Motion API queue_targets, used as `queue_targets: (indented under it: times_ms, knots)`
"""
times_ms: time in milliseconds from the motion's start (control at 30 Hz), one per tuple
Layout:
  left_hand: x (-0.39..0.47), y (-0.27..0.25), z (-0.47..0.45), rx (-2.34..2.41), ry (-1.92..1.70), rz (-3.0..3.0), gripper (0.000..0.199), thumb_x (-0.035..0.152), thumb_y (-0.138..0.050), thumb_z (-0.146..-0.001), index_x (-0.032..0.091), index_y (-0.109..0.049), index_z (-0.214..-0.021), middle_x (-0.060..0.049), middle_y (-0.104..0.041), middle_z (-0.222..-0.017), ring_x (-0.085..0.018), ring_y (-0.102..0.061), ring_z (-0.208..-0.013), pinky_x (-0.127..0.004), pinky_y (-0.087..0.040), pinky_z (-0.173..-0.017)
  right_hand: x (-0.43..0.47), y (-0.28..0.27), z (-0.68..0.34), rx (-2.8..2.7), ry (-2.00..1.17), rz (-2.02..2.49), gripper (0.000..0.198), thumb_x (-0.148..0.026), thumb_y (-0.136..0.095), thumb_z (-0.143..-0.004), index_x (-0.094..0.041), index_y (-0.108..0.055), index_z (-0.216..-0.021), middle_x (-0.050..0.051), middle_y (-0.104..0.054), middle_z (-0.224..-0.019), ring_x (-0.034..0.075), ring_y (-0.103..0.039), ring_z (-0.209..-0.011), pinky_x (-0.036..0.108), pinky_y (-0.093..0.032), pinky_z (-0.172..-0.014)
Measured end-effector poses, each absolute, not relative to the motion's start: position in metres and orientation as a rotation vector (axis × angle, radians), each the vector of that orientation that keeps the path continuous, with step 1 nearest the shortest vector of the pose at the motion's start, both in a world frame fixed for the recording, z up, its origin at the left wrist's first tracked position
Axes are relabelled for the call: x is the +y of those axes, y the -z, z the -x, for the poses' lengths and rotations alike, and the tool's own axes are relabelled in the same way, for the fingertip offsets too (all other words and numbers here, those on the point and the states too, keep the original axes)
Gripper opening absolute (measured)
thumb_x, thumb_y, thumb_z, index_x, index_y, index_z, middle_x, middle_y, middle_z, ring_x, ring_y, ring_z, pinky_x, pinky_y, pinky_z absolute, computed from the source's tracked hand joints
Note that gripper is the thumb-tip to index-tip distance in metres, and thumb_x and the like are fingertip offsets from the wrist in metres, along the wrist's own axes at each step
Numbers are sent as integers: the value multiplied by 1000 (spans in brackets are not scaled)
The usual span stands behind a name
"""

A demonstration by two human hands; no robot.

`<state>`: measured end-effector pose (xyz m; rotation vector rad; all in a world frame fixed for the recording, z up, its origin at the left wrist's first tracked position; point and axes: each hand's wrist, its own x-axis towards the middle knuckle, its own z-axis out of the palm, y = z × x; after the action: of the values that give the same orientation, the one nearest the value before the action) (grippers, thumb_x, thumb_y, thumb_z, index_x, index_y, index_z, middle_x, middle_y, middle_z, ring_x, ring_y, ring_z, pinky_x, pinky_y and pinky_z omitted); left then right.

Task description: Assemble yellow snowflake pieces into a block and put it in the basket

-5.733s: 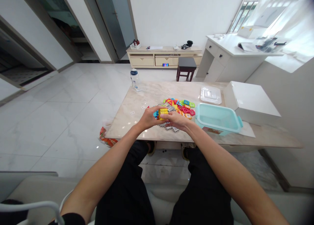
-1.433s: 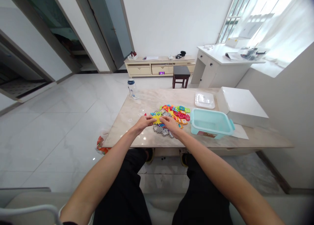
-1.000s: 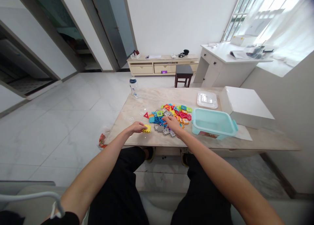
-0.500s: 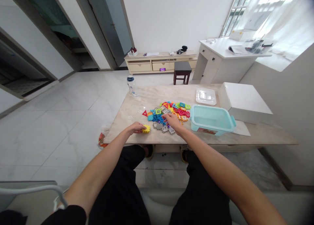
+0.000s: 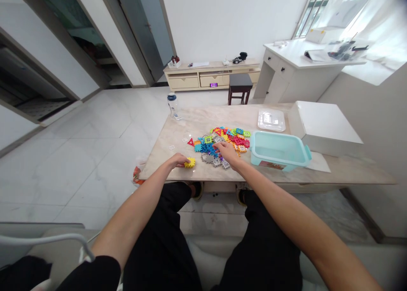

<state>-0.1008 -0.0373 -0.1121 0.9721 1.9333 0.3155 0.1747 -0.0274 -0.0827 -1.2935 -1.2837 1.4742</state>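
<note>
My left hand (image 5: 179, 160) is closed around the edge of a yellow interlocking building block (image 5: 190, 162) with toothed edges, near the front of the table. My right hand (image 5: 226, 151) hovers over or touches a heap of flat, notched building pieces, its fingers apart and pointing left. Beneath and beside its fingertips lie blue pieces (image 5: 207, 148), a green window piece (image 5: 208, 139) and grey pieces (image 5: 209, 159). Red pieces (image 5: 240, 142) spread behind it. Whether its fingertips touch a piece is too small to make out. A red triangle piece (image 5: 190, 142) lies at the heap's left.
Right of the heap stands a light-blue plastic tub (image 5: 280, 150), with its clear lid (image 5: 271, 120) behind it and a white box (image 5: 327, 121) farther right. A water bottle (image 5: 173, 106) stands at the table's back left corner. Small white frames (image 5: 172, 147) lie on the left.
The view has shifted slightly. My left hand still holds the yellow block, now turned a little. My right hand stays over the heap with its fingers slightly moved.
</note>
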Motion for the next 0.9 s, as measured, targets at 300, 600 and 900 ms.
queue_targets:
  times_ms: [300,600,900]
  knots:
    - [-38,114,101,1994,-294,-911,27,11,-89,-72,13,-67,-87,-14,-80,-90,-30,-80,-97,-29,-65,-71,-26,97,-174,-1491,-1339,1336,30,-42,-61,-86,-16,-76,-85,5,-72,-84,17,-61,-76,25,-44,-64]
    - [-33,119,110,1906,-300,-899,21,14,-87,-75,10,-71,-88,-13,-78,-79,-27,-79,-90,-30,-65,-78,-34,115,-125,-1832,-1400,1424,16,-17,-63,-78,-17,-68,-63,4,-63,-63,17,-58,-69,25,-44,-67]
    - [-35,122,135,1745,-422,-931,23,19,-83,-77,9,-72,-95,-11,-75,-74,-24,-78,-79,-31,-65,-78,-31,129,-65,-1761,-1529,1667,15,-8,-68,-68,-18,-58,-63,6,-60,-64,21,-58,-74,28,-42,-66]
